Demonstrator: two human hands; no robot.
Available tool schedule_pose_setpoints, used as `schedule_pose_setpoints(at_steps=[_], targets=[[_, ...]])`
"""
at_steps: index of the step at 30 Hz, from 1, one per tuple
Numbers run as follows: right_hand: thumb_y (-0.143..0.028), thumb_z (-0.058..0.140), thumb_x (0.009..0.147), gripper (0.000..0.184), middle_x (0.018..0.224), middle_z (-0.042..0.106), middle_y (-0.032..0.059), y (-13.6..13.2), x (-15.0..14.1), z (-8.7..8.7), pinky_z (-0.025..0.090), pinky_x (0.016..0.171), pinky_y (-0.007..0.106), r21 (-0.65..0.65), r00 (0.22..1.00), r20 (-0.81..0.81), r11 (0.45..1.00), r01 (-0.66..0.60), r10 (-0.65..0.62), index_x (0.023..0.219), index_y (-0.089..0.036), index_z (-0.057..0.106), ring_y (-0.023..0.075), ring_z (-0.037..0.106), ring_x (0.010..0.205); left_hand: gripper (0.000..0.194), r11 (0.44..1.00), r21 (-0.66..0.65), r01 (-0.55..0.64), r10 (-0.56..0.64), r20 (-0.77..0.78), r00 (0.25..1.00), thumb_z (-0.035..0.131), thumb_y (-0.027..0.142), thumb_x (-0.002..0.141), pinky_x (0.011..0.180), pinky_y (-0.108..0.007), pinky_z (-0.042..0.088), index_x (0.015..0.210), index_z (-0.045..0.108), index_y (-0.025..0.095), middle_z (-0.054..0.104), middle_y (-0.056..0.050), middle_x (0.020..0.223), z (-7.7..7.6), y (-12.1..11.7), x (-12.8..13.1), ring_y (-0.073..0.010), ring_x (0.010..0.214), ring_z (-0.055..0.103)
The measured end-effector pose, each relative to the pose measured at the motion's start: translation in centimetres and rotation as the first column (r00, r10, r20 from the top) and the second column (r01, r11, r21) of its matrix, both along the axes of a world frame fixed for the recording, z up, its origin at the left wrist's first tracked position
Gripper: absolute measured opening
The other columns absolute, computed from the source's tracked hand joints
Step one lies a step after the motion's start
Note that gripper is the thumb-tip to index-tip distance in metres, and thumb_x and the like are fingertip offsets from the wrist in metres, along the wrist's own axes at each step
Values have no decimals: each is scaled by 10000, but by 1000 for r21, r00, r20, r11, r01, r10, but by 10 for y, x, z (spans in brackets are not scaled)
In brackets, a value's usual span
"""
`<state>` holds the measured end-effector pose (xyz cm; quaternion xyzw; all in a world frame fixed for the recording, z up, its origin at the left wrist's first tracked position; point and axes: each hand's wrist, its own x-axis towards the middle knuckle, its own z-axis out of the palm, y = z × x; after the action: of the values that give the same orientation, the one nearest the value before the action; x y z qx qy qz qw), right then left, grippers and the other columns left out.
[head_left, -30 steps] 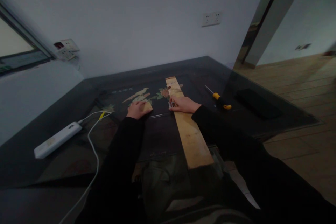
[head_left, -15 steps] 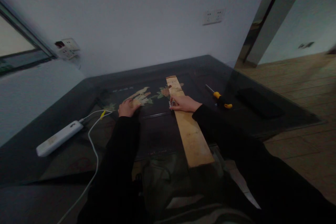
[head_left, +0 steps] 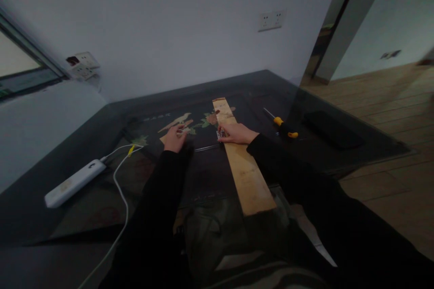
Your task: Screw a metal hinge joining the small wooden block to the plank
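A long pale wooden board (head_left: pixel 249 180) lies lengthwise on the dark table, its near end jutting past the front edge. My right hand (head_left: pixel 237 133) rests on the board and pinches a small metal piece with holes (head_left: pixel 219 135), hinge-like, at the board's left edge. To the left, my left hand (head_left: pixel 174 139) is over a small wooden piece (head_left: pixel 164 139), which it mostly covers. Its fingers are bent together; whatever they hold is too small to make out. A yellow-and-black screwdriver (head_left: pixel 283 127) lies right of the board.
A white power bank (head_left: pixel 75 184) with a white cable (head_left: pixel 122 192) lies at the left. On the right is a dark flat object (head_left: pixel 332 130). Printed birds and flowers decorate the table (head_left: pixel 203 176). The wall behind bears sockets (head_left: pixel 272 20).
My left hand first moved left from the small wooden piece's right end, then slightly back right, its fingers drawing together. My right hand stays on the board with the metal piece.
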<state>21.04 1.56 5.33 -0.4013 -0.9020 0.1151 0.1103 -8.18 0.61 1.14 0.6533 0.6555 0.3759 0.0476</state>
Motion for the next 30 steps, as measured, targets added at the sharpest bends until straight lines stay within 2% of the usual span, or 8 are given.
schedule_pose_setpoints(at_steps=[2,4,8,11,14,18,23,30], targets=[[-510,583,856,417,1095,693,86,0,0,1,395,697,273,3,1000,-1,1000,1,-1,1153,-218,553,243,649,970,280,983,-105,149,-136,117,984,554,355,836,813,-345,515,979,689,158,711,-94,953,-1,-3,32,-224,856,659],[-511,585,852,426,1088,695,90,0,1,1,389,691,272,2,1000,-2,1000,2,-2,1159,-217,553,243,649,961,257,949,-186,256,-222,187,957,575,380,823,720,-295,499,885,710,170,713,-65,816,-1,-7,62,-202,762,651],[-516,582,849,439,1073,698,94,0,1,2,378,680,268,-11,1000,-4,1000,3,-3,1165,-214,553,245,649,956,307,917,-235,322,-260,260,930,533,402,849,591,-250,423,806,719,161,661,-24,639,3,-17,95,-154,589,578],[-505,585,848,438,1082,697,95,0,1,2,378,689,267,-20,1000,-11,1000,0,0,1171,-210,551,245,646,970,385,898,-267,349,-279,267,922,496,431,869,546,-243,380,704,705,153,604,-12,544,9,-22,103,-140,530,536],[-505,580,850,445,1090,696,100,0,1,2,381,700,275,-19,1000,-13,1000,-1,1,1176,-204,551,250,647,968,406,885,-304,353,-277,266,923,516,456,856,543,-242,382,675,711,149,610,-22,533,11,-23,108,-150,550,547],[-506,589,843,452,1093,695,98,1,1,0,383,711,280,-13,1000,-16,1000,-9,9,1179,-206,550,253,647,973,387,883,-324,339,-261,263,929,540,456,833,545,-236,387,687,723,148,638,-30,560,9,-21,111,-159,587,562],[-506,625,822,465,1081,698,91,0,0,1,390,722,276,-24,1000,-5,1000,5,-5,1176,-212,559,248,647,982,350,856,-350,379,-280,302,911,512,405,829,527,-230,377,709,716,146,689,-37,660,8,-18,110,-133,551,531],[-528,656,795,474,1090,696,83,0,1,2,406,744,284,-31,1000,-18,999,9,-9,1158,-232,581,253,641,1003,268,873,-336,354,-239,337,911,545,343,808,511,-223,366,664,669,153,597,3,522,10,-19,112,-116,496,503]])
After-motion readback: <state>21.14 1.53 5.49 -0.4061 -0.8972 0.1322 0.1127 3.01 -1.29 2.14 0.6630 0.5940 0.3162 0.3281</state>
